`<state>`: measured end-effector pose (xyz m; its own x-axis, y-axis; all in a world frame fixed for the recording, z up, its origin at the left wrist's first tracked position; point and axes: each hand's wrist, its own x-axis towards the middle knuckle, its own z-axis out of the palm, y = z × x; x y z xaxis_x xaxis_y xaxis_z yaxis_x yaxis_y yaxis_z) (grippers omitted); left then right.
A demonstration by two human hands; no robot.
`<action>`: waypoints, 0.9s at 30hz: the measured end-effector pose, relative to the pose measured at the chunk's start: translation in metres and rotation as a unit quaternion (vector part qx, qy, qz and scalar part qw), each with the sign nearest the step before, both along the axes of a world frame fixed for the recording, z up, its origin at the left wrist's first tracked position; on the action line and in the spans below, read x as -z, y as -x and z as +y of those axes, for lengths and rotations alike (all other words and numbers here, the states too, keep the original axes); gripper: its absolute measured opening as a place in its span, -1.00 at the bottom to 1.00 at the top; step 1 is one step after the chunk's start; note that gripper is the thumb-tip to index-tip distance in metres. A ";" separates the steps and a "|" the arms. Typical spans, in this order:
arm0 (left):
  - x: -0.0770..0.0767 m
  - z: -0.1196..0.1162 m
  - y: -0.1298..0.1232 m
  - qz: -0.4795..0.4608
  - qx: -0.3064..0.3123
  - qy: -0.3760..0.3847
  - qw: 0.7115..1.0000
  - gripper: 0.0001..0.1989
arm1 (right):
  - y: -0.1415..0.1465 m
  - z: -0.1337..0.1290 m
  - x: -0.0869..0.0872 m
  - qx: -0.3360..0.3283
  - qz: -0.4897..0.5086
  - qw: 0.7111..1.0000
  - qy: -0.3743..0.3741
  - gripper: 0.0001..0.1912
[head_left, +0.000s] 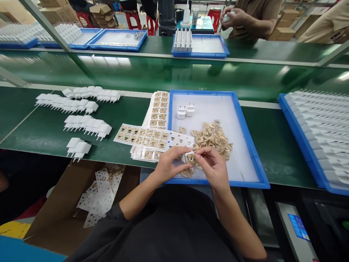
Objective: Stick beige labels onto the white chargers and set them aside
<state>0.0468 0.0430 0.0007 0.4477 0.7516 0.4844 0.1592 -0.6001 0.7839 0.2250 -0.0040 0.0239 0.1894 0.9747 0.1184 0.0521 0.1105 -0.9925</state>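
Fingers of left hand [168, 163] clasp white plug adapter [184, 158], body-width apart; right hand [218, 170] nearly closed, pinching tan sticker [191, 158] edge. Best squared before pressing.

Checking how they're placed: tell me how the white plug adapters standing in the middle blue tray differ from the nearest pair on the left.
The tray pair stands pins up; the left pair lies pins toward the person. The tray pair is on a whitish floor, the left pair on green bench. Both are white, two-pinned.
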 end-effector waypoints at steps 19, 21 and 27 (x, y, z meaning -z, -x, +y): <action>0.002 0.001 -0.001 -0.019 0.006 -0.028 0.999 -0.58 | 0.011 -0.002 -0.004 0.059 -0.199 0.976 -0.069 -0.95; 0.003 0.001 -0.001 -0.023 0.000 -0.033 0.999 -0.59 | 0.011 -0.001 -0.005 0.071 -0.260 0.957 -0.104 -0.96; 0.005 -0.001 -0.002 -0.073 -0.023 -0.037 0.996 -0.57 | 0.002 0.005 -0.001 0.092 -0.157 0.981 -0.060 -0.90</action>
